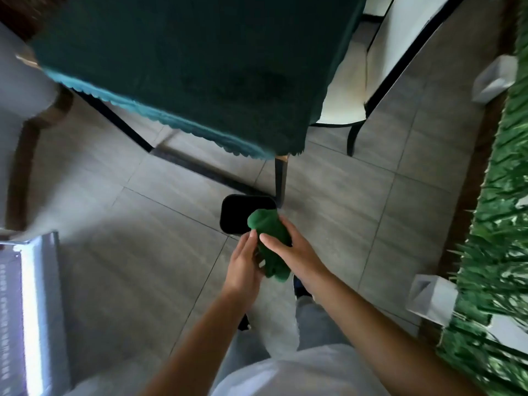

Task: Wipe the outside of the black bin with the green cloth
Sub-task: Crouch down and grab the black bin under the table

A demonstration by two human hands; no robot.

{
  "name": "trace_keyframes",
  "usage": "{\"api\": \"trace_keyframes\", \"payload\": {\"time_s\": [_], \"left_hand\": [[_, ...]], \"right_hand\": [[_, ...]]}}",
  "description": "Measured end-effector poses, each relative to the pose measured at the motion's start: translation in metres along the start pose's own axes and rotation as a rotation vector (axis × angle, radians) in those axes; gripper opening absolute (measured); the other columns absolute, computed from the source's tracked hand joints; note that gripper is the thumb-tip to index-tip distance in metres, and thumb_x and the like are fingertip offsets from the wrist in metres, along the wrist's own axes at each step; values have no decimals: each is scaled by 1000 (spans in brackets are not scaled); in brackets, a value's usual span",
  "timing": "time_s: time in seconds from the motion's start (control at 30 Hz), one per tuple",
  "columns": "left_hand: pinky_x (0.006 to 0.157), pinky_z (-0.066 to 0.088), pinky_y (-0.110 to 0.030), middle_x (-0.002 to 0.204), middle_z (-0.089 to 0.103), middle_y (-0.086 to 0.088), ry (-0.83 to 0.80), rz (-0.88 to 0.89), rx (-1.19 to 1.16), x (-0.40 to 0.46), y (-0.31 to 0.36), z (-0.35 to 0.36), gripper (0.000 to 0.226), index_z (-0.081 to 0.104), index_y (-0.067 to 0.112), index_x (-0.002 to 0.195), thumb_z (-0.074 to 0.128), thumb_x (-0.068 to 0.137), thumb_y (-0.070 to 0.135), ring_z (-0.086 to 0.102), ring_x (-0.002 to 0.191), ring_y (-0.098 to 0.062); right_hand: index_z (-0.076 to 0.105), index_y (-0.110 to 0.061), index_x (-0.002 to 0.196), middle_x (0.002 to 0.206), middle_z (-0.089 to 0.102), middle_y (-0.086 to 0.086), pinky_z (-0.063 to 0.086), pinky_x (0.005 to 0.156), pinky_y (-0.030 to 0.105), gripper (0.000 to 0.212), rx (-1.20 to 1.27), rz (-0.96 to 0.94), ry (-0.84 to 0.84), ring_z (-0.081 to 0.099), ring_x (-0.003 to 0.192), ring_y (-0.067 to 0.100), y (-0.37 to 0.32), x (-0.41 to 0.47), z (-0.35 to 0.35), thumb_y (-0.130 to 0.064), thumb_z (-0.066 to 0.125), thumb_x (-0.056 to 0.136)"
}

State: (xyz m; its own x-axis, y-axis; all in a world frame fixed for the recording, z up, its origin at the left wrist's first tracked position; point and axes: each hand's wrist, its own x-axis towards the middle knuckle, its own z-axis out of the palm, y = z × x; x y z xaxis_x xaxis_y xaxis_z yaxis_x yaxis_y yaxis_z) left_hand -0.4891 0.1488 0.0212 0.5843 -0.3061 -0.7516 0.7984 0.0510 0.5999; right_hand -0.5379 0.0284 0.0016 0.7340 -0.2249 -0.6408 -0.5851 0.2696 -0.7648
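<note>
The black bin [235,212] stands on the tiled floor beside a table leg, seen from above with its dark opening showing. A bunched green cloth [270,241] hangs in the air just in front of the bin and covers the bin's near right corner. My left hand [244,261] grips the cloth from the left, fingers curled under it. My right hand [291,250] holds it from the right, thumb lying across the top. Both hands are above the floor, short of the bin.
A table with a dark green tablecloth [185,67] overhangs beyond the bin, its black leg [280,181] right beside it. A cream chair [348,90] stands at back right. Artificial green foliage [497,224] and white blocks [431,298] line the right side.
</note>
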Motion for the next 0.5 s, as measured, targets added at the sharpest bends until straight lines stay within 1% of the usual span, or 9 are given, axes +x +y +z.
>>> {"api": "trace_keyframes", "payload": {"time_s": [0.03, 0.07, 0.13, 0.2, 0.27, 0.33, 0.4, 0.43, 0.5], "left_hand": [[89, 56, -42, 128, 72, -12, -29, -26, 28, -2, -2, -8, 49, 66, 18, 131, 40, 105, 50, 66, 121, -30], [92, 55, -44, 128, 72, -9, -56, -56, 54, -2, -3, -18, 57, 65, 19, 133, 33, 104, 57, 65, 123, -29], [101, 53, -54, 132, 71, -8, -107, -112, 87, -3, -6, -45, 67, 62, 20, 137, 26, 102, 64, 64, 125, -29], [104, 52, -58, 132, 70, -13, -118, -144, 143, -3, -5, -73, 68, 61, 15, 139, 27, 102, 62, 63, 126, -33], [98, 56, -54, 127, 71, -20, -114, -135, 249, -1, -3, -100, 65, 62, 9, 135, 30, 105, 57, 65, 121, -39], [97, 57, -54, 121, 72, -23, -88, -131, 294, 1, -1, -128, 65, 62, 5, 131, 31, 106, 56, 68, 115, -44], [98, 55, -55, 120, 74, -20, -61, -112, 263, 3, 3, -154, 62, 58, 9, 134, 28, 107, 55, 71, 110, -43], [99, 54, -56, 120, 74, -19, -40, -90, 241, 4, 5, -165, 60, 56, 11, 136, 27, 107, 55, 72, 108, -42], [100, 53, -55, 118, 75, -17, 28, -54, 231, 10, 9, -182, 57, 54, 12, 138, 29, 108, 53, 73, 106, -41]], "right_hand": [[51, -54, 137, 129, 67, -16, 53, 105, 35, 70, 2, 0, 27, 65, 119, 6, 6, -1, 8, -62, 81, 75], [54, -57, 130, 125, 69, -18, 53, 104, 35, 63, 13, 2, 47, 66, 116, 5, 13, -2, 17, -60, 83, 75], [58, -60, 116, 117, 72, -18, 54, 103, 36, 49, 9, 21, 91, 68, 111, 4, 25, -4, 36, -52, 86, 76], [60, -59, 109, 112, 74, -16, 56, 102, 39, 46, -53, 14, 129, 69, 108, 6, 39, -2, 55, -47, 87, 74], [62, -58, 105, 109, 74, -14, 57, 100, 42, 46, -84, 1, 165, 70, 106, 8, 51, -1, 75, -47, 88, 69], [62, -55, 104, 107, 74, -13, 57, 98, 41, 44, -86, -6, 179, 70, 103, 8, 61, 0, 92, -40, 88, 71], [64, -51, 103, 105, 74, -13, 58, 95, 39, 43, -54, -12, 210, 71, 100, 9, 67, 1, 102, -32, 88, 74], [65, -49, 104, 104, 75, -12, 59, 94, 40, 43, -43, -13, 226, 71, 99, 10, 71, 2, 104, -31, 88, 72], [67, -44, 112, 105, 75, -9, 61, 89, 39, 48, -29, 1, 242, 73, 98, 12, 78, 3, 103, -34, 88, 70]]}}
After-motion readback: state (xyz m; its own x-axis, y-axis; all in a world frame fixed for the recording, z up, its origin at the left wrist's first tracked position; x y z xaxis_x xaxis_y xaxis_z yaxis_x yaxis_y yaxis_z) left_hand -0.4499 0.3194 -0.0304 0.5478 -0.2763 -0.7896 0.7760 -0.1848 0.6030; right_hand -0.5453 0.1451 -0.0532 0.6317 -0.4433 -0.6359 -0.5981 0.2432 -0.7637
